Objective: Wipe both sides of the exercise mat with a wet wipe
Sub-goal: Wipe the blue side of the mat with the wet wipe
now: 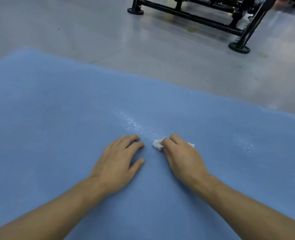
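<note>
Mat: I see the blue exercise mat lying flat on the floor and filling the lower part of my view. Its far edge runs on a slant from the upper left down to the right.
Wet wipe: the white wet wipe sits crumpled on the mat's top surface, well inside the far edge. One end pokes out to the left of the fingers holding it and a smaller bit shows on the other side.
Right hand: my right hand has its fingers curled over the wipe and holds it down against the mat, knuckles up.
Left hand: my left hand rests palm down on the mat just beside the right one. Its fingers are loosely bent, the thumb is spread, and it holds nothing. Its fingertips are near the wipe but apart from it.
Damp marks: a pale wet streak runs from the wipe toward the mat's far edge. Fainter patches lie toward the mat's right side.
Floor: the glossy grey floor lies beyond the mat's far edge.
Beyond the mat: a black metal frame on round feet stands at the top right, well apart from the mat.
</note>
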Demonstrator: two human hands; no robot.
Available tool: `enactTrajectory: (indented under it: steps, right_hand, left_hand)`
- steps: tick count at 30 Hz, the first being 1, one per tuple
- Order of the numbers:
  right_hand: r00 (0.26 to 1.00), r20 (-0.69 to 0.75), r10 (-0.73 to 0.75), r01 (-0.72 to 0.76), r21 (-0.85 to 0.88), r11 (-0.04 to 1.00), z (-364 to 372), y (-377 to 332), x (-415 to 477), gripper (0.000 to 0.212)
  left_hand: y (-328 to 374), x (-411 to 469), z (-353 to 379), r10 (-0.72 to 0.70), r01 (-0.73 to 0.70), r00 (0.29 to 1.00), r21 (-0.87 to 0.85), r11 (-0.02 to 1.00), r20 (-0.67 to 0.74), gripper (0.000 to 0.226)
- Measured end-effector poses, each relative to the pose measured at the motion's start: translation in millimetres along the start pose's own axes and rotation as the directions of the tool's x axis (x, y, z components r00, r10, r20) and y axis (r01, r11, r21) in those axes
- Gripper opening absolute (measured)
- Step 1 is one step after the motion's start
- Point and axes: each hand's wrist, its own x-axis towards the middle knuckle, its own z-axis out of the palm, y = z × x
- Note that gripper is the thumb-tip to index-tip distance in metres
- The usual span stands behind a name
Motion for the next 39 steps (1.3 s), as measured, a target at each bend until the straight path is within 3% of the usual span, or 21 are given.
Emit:
enactTrajectory:
  steps: [4, 9, 13, 15, 18, 21, 23, 25, 29, 32, 35, 39]
  right_hand:
    - [0.990, -0.040, 0.139, -0.141, -0.074, 0.987, -7.6, 31.4, 31.7, 0.011]
    - [0.973, -0.078, 0.219, -0.223, -0.052, 0.973, -5.7, 35.8, 61.5, 0.014]
    - [0.997, -0.064, 0.049, -0.045, 0.066, 0.997, 2.1, 1.3, 38.5, 0.014]
    - [0.993, -0.039, -0.110, 0.112, 0.068, 0.991, 3.9, -13.6, 13.1, 0.014]
    - [0.972, 0.005, -0.233, 0.233, 0.019, 0.972, 1.1, -14.1, -24.5, 0.012]
    - [0.965, 0.073, -0.250, 0.259, -0.169, 0.951, -1.6, 4.1, -46.0, 0.053]
    - [0.970, 0.082, -0.228, 0.241, -0.244, 0.939, -3.9, 17.6, -46.8, 0.066]
    - [0.982, 0.079, -0.173, 0.187, -0.225, 0.956, -7.5, 32.3, -34.3, 0.055]
    - [0.990, -0.005, 0.143, -0.140, -0.231, 0.963, -16.4, 60.7, 18.8, 0.016]
    - [0.975, -0.047, 0.219, -0.224, -0.172, 0.959, -13.6, 58.1, 43.6, 0.011]
    - [0.980, -0.070, 0.186, -0.190, -0.064, 0.980, -4.6, 38.0, 54.8, 0.014]
    - [1.000, -0.014, -0.017, 0.017, -0.002, 1.000, 3.6, 0.7, 44.4, 0.016]
  left_hand:
    - [-11.4, 7.5, -6.1, -0.074, 0.073, 0.996, 0.034, 0.997, 0.049, 0.075]
    - [-15.3, 9.6, -5.6, -0.123, 0.117, 0.991, 0.112, 0.987, 0.051, 0.083]
    - [-13.0, 8.7, -6.9, -0.130, 0.120, 0.990, 0.142, 0.982, 0.059, 0.080]
    - [-12.4, 7.8, -7.3, -0.126, 0.115, 0.990, 0.157, 0.981, 0.062, 0.081]
    - [-12.9, 5.9, -7.4, -0.118, 0.105, 0.990, 0.165, 0.981, 0.074, 0.081]
    - [-12.3, 2.2, -7.6, -0.114, 0.097, 0.990, 0.188, 0.977, 0.083, 0.078]
    - [-10.4, 0.2, -7.5, -0.117, 0.101, 0.990, 0.187, 0.977, 0.076, 0.078]
    - [-9.2, -0.9, -6.4, -0.119, 0.104, 0.990, 0.184, 0.977, 0.071, 0.079]
    - [-8.8, -0.1, -5.0, -0.129, 0.114, 0.989, 0.203, 0.973, 0.066, 0.077]
    - [-9.2, 0.0, -4.3, -0.132, 0.114, 0.989, 0.219, 0.969, 0.069, 0.075]
    - [-10.0, 1.5, -2.9, -0.126, 0.109, 0.989, 0.212, 0.971, 0.070, 0.075]
    - [-11.6, 3.5, -0.6, -0.135, 0.112, 0.988, 0.243, 0.964, 0.081, 0.073]
